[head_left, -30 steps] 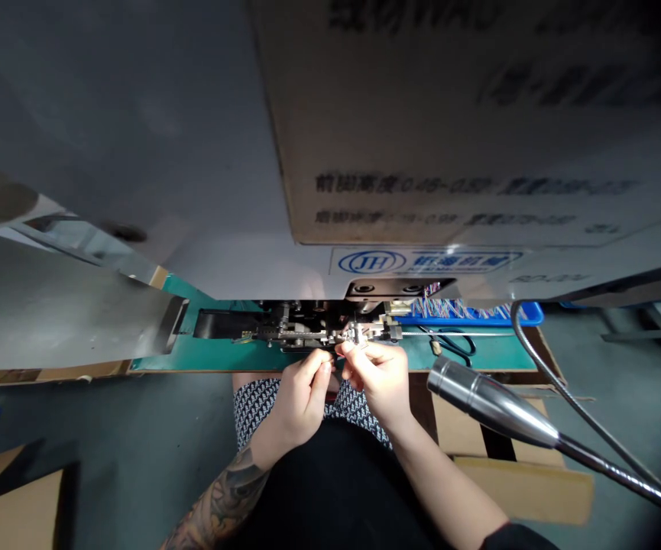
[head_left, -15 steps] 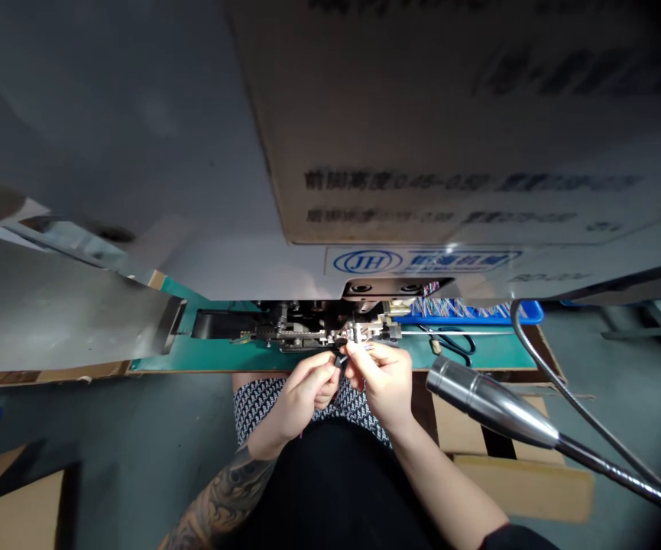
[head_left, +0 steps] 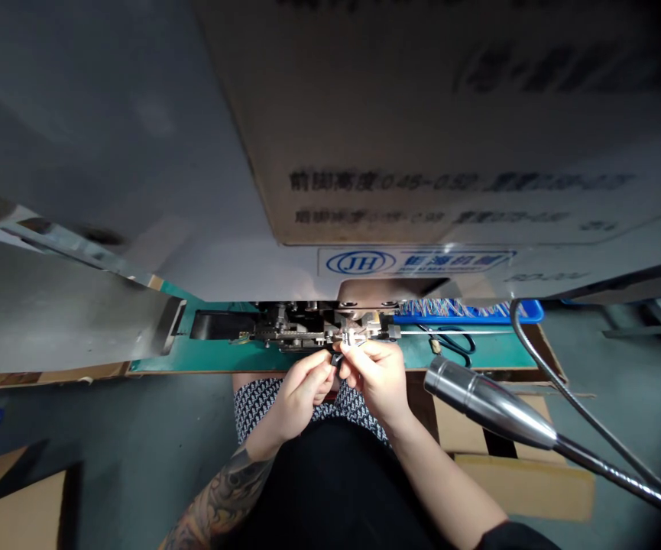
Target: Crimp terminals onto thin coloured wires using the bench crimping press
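Close together at the front edge of the machine, my two hands are both closed with fingertips pinched. My left hand (head_left: 301,389) grips a small dark piece (head_left: 336,359), perhaps a cable end; its exact kind is too small to tell. Just to its right, the thumb and forefinger of my right hand (head_left: 379,382) pinch together beside the metal die area (head_left: 350,336) of the machine. What they hold is hidden by the fingers. Behind both hands runs the machine's metal feed track (head_left: 296,336).
A blue tray (head_left: 530,312) of thin coloured wires stands behind on the green mat (head_left: 496,351), with black-handled scissors (head_left: 461,344) in front. A metal gooseneck lamp (head_left: 484,401) juts in from the right. The grey machine housing (head_left: 192,229) overhangs everything.
My right hand has shifted slightly left, nearer the left hand. The view has moved a little; both hands keep their pinched hold.
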The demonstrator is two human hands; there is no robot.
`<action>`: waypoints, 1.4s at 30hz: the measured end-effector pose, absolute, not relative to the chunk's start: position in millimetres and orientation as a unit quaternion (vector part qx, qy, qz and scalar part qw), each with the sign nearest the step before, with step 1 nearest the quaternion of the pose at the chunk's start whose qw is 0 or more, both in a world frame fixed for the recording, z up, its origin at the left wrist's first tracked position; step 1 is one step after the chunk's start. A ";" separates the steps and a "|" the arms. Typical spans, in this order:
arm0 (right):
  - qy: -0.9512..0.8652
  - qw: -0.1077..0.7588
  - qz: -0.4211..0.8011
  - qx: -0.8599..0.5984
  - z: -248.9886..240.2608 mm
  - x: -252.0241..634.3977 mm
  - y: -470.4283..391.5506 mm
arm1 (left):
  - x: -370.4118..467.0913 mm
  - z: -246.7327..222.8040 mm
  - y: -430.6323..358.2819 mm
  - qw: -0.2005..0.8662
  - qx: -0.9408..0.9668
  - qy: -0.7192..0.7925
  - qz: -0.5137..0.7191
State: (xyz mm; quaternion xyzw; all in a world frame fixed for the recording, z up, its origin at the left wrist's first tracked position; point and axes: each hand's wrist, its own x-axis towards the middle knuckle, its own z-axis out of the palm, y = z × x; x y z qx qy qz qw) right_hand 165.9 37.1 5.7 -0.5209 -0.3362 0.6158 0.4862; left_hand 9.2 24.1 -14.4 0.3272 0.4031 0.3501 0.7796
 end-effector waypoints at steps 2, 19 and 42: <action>-0.315 0.481 0.657 -0.488 5.1 167.9 37.1 | 6.3 -13.1 27.2 0.812 0.305 0.376 0.327; -0.347 0.521 0.539 -0.563 14.3 161.5 35.3 | 12.5 -10.5 30.0 0.866 0.179 0.327 0.334; -0.428 0.470 0.634 -0.440 -0.1 188.0 22.7 | -7.6 0.1 17.7 0.679 0.540 0.375 0.328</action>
